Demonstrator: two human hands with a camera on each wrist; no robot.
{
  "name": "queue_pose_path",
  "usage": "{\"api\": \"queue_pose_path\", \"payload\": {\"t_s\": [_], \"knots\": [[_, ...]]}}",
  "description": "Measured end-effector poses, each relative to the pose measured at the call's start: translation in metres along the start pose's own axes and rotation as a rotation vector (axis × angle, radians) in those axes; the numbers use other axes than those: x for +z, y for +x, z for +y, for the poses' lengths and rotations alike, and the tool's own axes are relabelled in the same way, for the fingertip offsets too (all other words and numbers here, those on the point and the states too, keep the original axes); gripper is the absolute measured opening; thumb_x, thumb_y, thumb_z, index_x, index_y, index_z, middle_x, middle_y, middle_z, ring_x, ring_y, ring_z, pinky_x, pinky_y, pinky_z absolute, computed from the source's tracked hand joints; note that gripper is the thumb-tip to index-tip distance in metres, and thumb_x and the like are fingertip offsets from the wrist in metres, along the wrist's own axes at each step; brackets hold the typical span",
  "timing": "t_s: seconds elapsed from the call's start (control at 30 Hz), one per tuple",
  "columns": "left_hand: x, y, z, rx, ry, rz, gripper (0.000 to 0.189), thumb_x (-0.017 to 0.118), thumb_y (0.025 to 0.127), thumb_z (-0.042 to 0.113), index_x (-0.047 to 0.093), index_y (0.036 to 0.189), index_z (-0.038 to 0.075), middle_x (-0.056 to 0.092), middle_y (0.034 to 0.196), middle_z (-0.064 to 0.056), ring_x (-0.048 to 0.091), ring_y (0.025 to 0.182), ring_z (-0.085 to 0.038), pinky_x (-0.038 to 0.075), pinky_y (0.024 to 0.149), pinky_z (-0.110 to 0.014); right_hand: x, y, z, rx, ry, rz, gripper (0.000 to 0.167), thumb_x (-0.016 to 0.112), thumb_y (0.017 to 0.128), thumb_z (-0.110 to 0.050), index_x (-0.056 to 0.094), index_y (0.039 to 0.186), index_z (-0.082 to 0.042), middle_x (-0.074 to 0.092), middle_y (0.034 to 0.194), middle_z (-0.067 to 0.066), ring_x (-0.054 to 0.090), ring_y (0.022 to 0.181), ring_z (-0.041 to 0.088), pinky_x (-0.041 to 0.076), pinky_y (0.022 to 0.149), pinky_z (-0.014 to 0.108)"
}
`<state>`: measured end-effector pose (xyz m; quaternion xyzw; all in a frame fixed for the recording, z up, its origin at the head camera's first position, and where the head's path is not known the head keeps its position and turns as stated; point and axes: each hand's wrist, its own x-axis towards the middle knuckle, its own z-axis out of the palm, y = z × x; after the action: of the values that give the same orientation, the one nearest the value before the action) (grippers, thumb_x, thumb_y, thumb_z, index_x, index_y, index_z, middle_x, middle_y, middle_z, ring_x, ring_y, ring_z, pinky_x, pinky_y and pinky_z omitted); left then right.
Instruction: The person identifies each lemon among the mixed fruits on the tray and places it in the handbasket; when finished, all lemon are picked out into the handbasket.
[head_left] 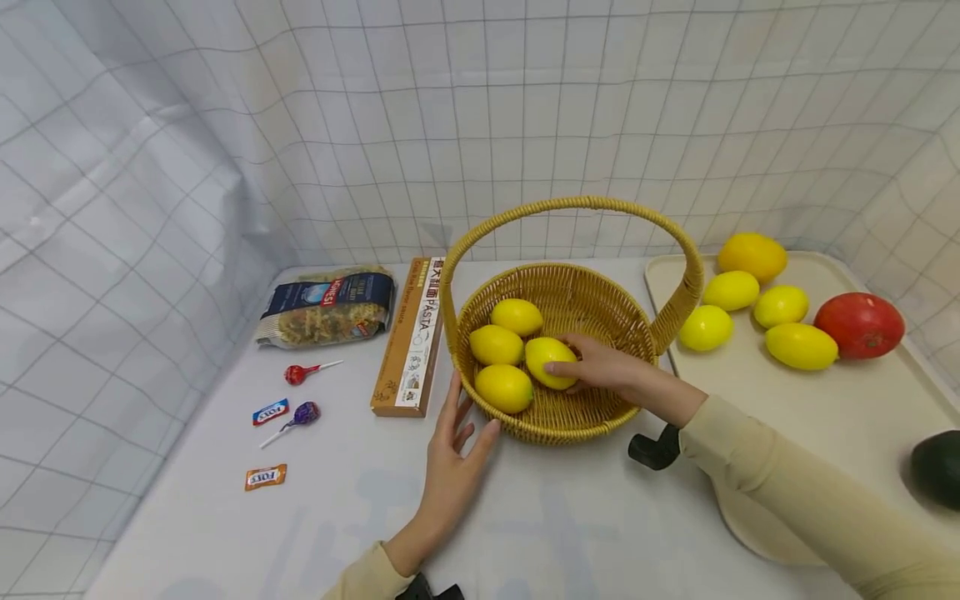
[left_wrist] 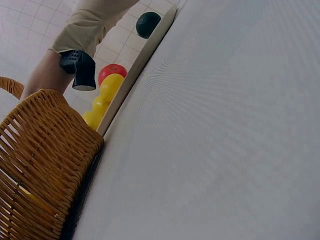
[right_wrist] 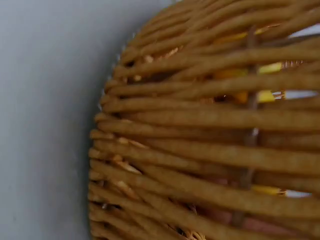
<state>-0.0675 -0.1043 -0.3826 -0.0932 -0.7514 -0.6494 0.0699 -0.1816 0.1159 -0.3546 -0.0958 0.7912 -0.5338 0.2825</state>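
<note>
A wicker basket (head_left: 577, 421) with a tall arched handle stands on the white table. Inside it my right hand (head_left: 600, 364) holds a yellow lemon (head_left: 546, 358) between thumb and fingers. Three more lemons (head_left: 505, 389) lie against the basket's left side. My left hand (head_left: 455, 458) is at the basket's front left, fingers extended along the outer wall; whether they press on it I cannot tell. In the left wrist view the basket's woven side (left_wrist: 45, 160) fills the lower left. Close weave (right_wrist: 200, 125) covers most of the right wrist view, hiding the hand's grip.
To the right, a cream tray (head_left: 738, 400) carries several yellow lemons (head_left: 731, 291), an orange-yellow fruit (head_left: 752, 257), a red fruit (head_left: 859, 325) and a dark green one (head_left: 937, 469). On the left lie a pasta bag (head_left: 327, 306), a pasta box (head_left: 411, 342), two lollipops (head_left: 296, 374) and wrapped candies (head_left: 266, 477).
</note>
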Motion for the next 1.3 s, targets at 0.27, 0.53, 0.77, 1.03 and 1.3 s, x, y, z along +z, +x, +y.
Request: {"api": "queue_pose_path", "payload": {"t_s": [0.27,0.53,0.77,1.03,1.3], "knots": [[0.001,0.001,0.001,-0.006,-0.006,-0.004,0.074,0.059,0.092,0.006,0.014,0.151,0.008,0.016,0.152,-0.012,0.032,0.130,-0.030,0.034,0.100,-0.050,-0.009,0.012,-0.002,0.017,0.017,0.174,0.053,0.048,0.099,-0.012,0.025,0.143,0.007,0.029,0.137,0.030,0.047,0.114,0.039,0.050,0.084,0.038],[0.000,0.002,0.000,-0.012,-0.015,-0.014,0.074,0.059,0.092,0.005,0.013,0.150,0.006,0.014,0.153,-0.011,0.030,0.131,-0.031,0.033,0.100,-0.051,-0.019,0.016,-0.002,-0.033,0.073,0.301,0.054,0.045,0.099,-0.011,0.020,0.146,0.002,0.020,0.146,0.026,0.039,0.122,0.038,0.044,0.092,0.043],[0.000,0.001,0.000,-0.018,-0.014,-0.012,0.074,0.059,0.092,0.005,0.013,0.151,0.007,0.014,0.153,-0.011,0.030,0.131,-0.030,0.033,0.100,-0.051,-0.019,-0.010,-0.005,-0.148,0.123,0.330,0.058,0.045,0.100,-0.014,0.016,0.148,-0.001,0.016,0.150,0.022,0.023,0.134,0.035,0.027,0.105,0.046],[0.000,0.001,0.001,-0.017,-0.016,-0.022,0.074,0.058,0.093,0.006,0.012,0.151,0.008,0.014,0.153,-0.010,0.030,0.131,-0.030,0.032,0.101,-0.050,-0.010,-0.093,0.023,-0.495,0.216,0.452,0.034,0.048,0.099,-0.008,0.049,0.129,0.005,0.053,0.126,0.011,0.057,0.107,0.022,0.046,0.088,0.028],[-0.001,0.002,0.000,-0.007,-0.014,-0.018,0.073,0.057,0.093,0.004,0.012,0.151,0.007,0.013,0.153,-0.012,0.030,0.131,-0.030,0.032,0.101,-0.050,-0.050,-0.109,0.055,-0.492,0.579,0.725,0.023,0.051,0.096,-0.004,0.054,0.119,0.001,0.053,0.117,0.006,0.050,0.108,0.015,0.040,0.094,0.023]]}}
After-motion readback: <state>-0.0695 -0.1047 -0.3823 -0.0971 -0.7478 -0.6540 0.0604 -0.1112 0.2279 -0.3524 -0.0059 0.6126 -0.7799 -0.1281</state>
